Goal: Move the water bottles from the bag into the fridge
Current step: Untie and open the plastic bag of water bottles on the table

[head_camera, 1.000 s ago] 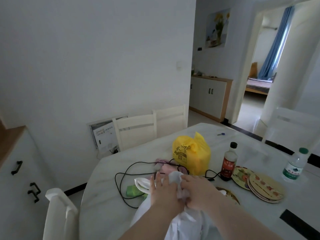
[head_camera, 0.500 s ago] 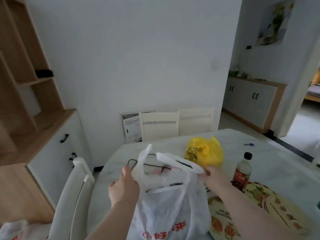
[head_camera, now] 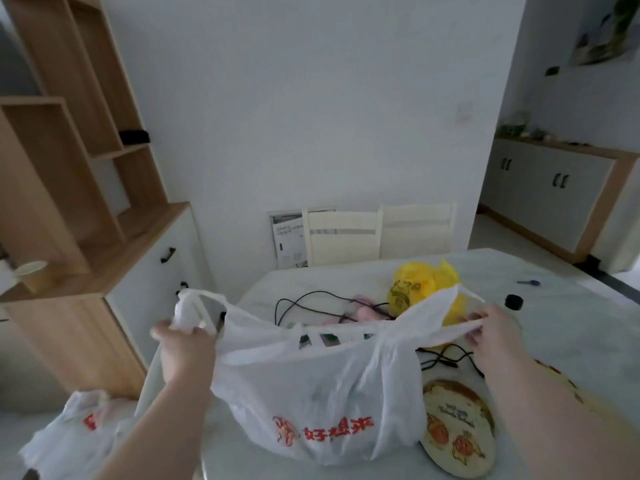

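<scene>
Only the head view to go on here. Both hands were busy with the white plastic bag (head_camera: 311, 393). The left hand (head_camera: 187, 351) was curled tight round one handle. The right hand (head_camera: 495, 337) was pinching the other handle between fingers and thumb. The mouth was stretched wide open between them.

The bag looked to be sitting on the tabletop (head_camera: 571, 306), right between the hands. A couple of small dark-green bits (head_camera: 327, 337) showed just inside the rim. I'd guess those were bottle caps, but it was too blurry to be sure. No fridge anywhere in shot.

What could go wrong, in my opinion:
- That plastic looked thin, so pulling the handles any further apart could tear it.
- A black cable (head_camera: 311, 299) lay just beyond the bag, between the hands, and trailed under the right wrist. A bottle lifted out carelessly could catch it.
- A dark-capped bottle (head_camera: 513, 302) stood just past the right hand, so a quick move could knock it over.
- The bag sat near the tabletop edge on the left-hand side. If the left hand let go, the bag might slump that way, toward the second bag (head_camera: 76, 434) down below.
</scene>
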